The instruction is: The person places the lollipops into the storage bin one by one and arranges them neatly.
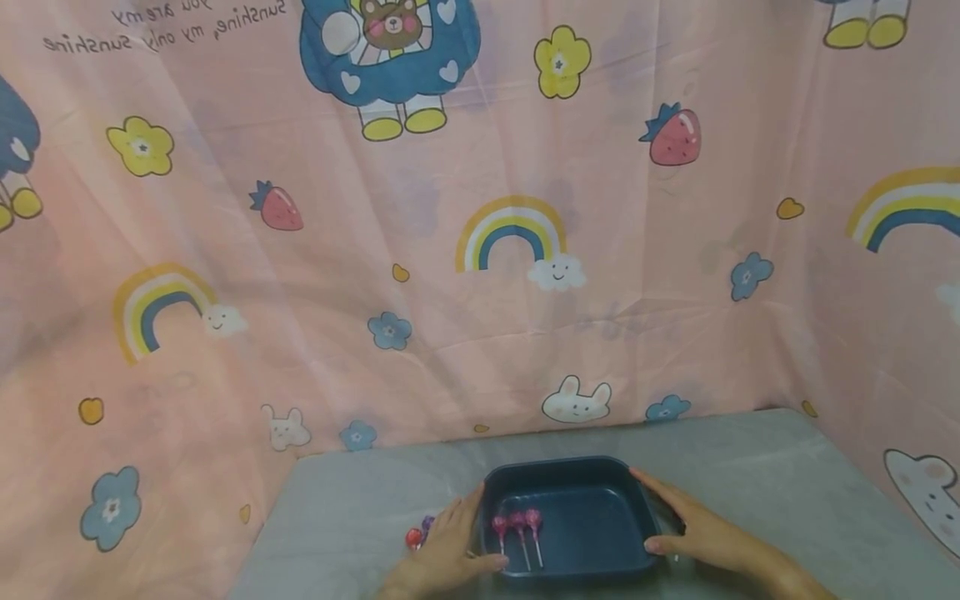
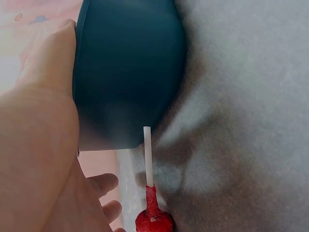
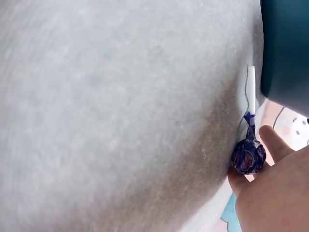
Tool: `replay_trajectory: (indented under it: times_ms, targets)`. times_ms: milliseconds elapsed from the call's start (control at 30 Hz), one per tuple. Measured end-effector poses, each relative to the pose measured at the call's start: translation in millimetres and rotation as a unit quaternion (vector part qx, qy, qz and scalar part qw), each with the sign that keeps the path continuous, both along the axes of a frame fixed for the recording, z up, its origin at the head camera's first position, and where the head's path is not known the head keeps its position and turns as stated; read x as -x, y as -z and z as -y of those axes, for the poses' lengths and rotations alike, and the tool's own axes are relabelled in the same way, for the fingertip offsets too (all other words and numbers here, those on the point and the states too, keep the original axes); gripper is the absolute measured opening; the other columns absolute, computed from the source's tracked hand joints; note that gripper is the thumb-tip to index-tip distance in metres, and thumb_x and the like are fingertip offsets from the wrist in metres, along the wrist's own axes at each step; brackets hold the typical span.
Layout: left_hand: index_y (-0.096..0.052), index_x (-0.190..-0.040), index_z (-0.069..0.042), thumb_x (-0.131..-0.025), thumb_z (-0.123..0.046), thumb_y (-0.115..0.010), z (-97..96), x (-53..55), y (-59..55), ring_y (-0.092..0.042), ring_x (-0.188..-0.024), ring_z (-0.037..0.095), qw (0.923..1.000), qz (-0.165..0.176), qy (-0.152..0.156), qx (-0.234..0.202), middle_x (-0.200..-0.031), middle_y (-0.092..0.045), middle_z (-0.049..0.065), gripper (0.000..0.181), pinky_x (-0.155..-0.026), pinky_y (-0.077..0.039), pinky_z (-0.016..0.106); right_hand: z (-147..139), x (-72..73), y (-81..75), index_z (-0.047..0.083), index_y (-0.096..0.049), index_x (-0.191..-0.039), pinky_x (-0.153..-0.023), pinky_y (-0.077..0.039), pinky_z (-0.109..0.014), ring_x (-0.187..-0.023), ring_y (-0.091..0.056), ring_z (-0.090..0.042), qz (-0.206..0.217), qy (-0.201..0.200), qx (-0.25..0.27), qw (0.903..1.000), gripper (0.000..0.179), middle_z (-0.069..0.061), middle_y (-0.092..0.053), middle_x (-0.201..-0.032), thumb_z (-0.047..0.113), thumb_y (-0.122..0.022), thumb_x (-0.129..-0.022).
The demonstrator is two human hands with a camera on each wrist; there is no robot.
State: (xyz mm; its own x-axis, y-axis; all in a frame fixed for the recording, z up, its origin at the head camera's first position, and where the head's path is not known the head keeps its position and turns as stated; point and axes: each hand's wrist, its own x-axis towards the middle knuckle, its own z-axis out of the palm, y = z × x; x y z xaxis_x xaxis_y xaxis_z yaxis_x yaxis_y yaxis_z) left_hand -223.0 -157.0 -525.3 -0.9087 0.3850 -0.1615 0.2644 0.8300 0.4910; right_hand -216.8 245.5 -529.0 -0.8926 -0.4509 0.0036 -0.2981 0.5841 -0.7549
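A dark blue rectangular bin (image 1: 577,575) sits on the table with three pink lollipops (image 1: 517,521) lying inside near its left wall. My left hand (image 1: 450,546) rests along the bin's left side, thumb at the front left corner. On the right side, my right hand (image 1: 705,529) touches the wall with fingertips near the back corner and thumb further forward. A red lollipop (image 2: 153,220) with a white stick lies beside the bin by the left hand. In the right wrist view, a purple-wrapped lollipop (image 3: 249,157) overlaps the right fingers, its stick alongside the bin.
Left of the left hand, a red candy head (image 1: 413,537) and a purple one (image 1: 427,523) show partly. A grey cloth covers the table (image 1: 360,492). Behind and beside it hangs a pink printed curtain (image 1: 330,367).
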Motion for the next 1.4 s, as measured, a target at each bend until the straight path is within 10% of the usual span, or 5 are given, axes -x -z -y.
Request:
replay_trajectory:
  times_ms: [333, 600, 900, 1233, 1400]
  targets:
    - [0.0, -0.151, -0.036, -0.076, -0.069, -0.059, -0.4, 1.7, -0.6, -0.018, -0.144, 0.043, 1.0, 0.0, 0.007, 0.004, -0.158, -0.023, 0.009, 0.102, -0.106, -0.024, 0.069, -1.8, 0.7, 0.5, 0.03, -0.008, -0.152, -0.097, -0.031, -0.071, -0.144, -0.019, -0.031, 0.037, -0.023, 0.043, 0.9981, 0.082, -0.019, -0.013, -0.158, 0.023, -0.062, -0.09]
    - [0.0, -0.151, -0.037, -0.074, -0.07, -0.059, -2.2, 3.4, 2.2, -0.02, -0.143, 0.043, 1.0, 0.006, 0.001, 0.003, -0.158, -0.024, 0.007, 0.102, -0.104, -0.026, 0.07, -20.0, -0.3, 10.6, 0.03, -0.023, -0.149, -0.095, -0.045, -0.039, -0.117, -0.017, 0.029, -0.045, 0.041, 0.045, 0.9971, 0.078, -0.017, -0.032, -0.152, 0.02, -0.067, -0.085]
    - [0.0, -0.151, -0.035, -0.076, -0.068, -0.059, -1.6, 1.7, -0.1, -0.021, -0.142, 0.046, 1.0, -0.001, 0.008, 0.005, -0.157, -0.025, 0.009, 0.101, -0.104, -0.026, 0.07, -40.4, -0.6, 21.2, 0.017, -0.067, -0.115, -0.081, -0.048, -0.016, -0.106, -0.047, 0.015, -0.147, 0.164, -0.027, 0.9751, 0.049, -0.004, -0.063, -0.12, 0.041, -0.077, -0.073]
    - [0.0, -0.151, -0.037, -0.075, -0.07, -0.059, -0.5, 3.2, 3.4, -0.021, -0.142, 0.045, 1.0, 0.001, 0.003, 0.004, -0.158, -0.023, 0.008, 0.101, -0.104, -0.026, 0.07, -37.3, 1.4, 21.1, 0.019, -0.073, -0.098, -0.083, -0.052, -0.034, -0.104, -0.06, -0.026, -0.143, 0.174, -0.083, 0.9707, 0.033, -0.001, -0.065, -0.111, 0.041, -0.075, -0.074]
    - [0.0, -0.151, -0.036, -0.076, -0.07, -0.058, 0.1, 3.1, 2.8, -0.02, -0.143, 0.044, 1.0, 0.0, 0.007, 0.003, -0.158, -0.022, 0.007, 0.101, -0.104, -0.026, 0.07, -37.5, 2.3, 21.5, 0.019, -0.072, -0.095, -0.078, -0.054, -0.032, -0.101, -0.061, -0.021, -0.151, 0.165, -0.061, 0.9729, 0.026, -0.004, -0.065, -0.109, 0.036, -0.076, -0.075]
